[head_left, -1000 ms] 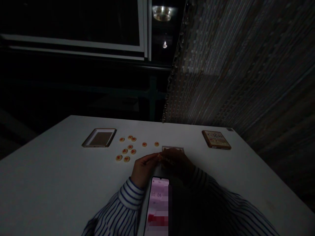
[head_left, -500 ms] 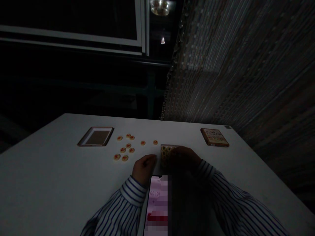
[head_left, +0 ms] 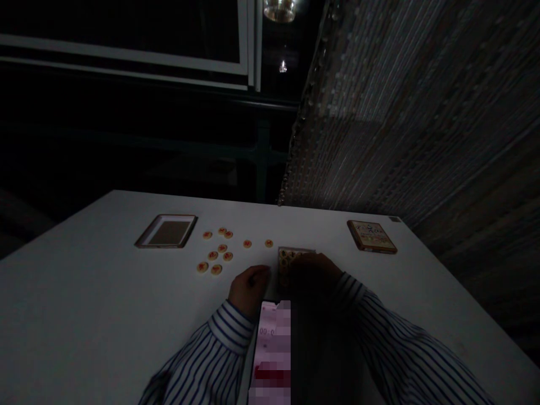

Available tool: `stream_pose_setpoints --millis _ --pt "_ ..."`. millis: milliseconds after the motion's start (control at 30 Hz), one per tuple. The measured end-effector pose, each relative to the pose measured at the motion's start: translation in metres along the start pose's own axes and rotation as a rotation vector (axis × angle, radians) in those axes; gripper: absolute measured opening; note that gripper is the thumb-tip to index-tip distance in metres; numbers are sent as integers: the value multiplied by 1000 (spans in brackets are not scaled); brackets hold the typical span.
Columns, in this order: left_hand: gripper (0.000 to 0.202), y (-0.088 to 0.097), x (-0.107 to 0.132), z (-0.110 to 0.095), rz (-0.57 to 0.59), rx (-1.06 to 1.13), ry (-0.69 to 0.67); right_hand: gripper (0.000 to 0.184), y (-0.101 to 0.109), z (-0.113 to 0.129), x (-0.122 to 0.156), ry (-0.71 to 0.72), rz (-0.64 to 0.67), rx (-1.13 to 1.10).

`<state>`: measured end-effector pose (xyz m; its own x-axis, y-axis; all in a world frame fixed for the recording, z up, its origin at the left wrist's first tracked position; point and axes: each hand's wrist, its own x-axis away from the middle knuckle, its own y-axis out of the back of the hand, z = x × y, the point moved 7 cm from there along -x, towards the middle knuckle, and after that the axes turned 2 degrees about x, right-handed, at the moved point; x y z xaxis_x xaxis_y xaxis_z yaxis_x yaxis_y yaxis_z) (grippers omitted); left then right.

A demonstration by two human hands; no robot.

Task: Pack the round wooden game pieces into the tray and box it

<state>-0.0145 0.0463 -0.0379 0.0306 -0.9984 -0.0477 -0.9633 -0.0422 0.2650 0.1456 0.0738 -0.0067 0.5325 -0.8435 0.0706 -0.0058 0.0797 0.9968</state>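
My left hand [head_left: 248, 288] rests on the table with its fingers curled together, left of a small tray [head_left: 279, 269]. What it holds, if anything, is hidden. Rows of Chinese chess pieces [head_left: 283, 254] with dark characters sit in that tray. My right hand [head_left: 317, 271] reaches over the tray's right part and covers it; its fingers are lost in deep shadow. To the left, several loose round pieces [head_left: 212, 255] with red characters lie scattered on the table. One of these pieces [head_left: 269, 243] lies just beyond the tray's far left corner.
On the white table [head_left: 105, 315], a shallow open box part [head_left: 169, 232] lies at the left. A box lid with printed characters [head_left: 372, 235] lies at the right. A lit phone [head_left: 270, 337] is between my forearms. Beaded strings [head_left: 358, 140] hang behind the table.
The view has shifted slightly. My right hand has moved a little over the tray, toward its near side; my left hand stays curled in place. The loose red pieces have not moved.
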Motion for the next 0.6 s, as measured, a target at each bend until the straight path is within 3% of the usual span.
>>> stream_pose_setpoints --millis 600 --pt "25 0 1 -1 -3 -31 -11 25 7 4 5 -1 30 28"
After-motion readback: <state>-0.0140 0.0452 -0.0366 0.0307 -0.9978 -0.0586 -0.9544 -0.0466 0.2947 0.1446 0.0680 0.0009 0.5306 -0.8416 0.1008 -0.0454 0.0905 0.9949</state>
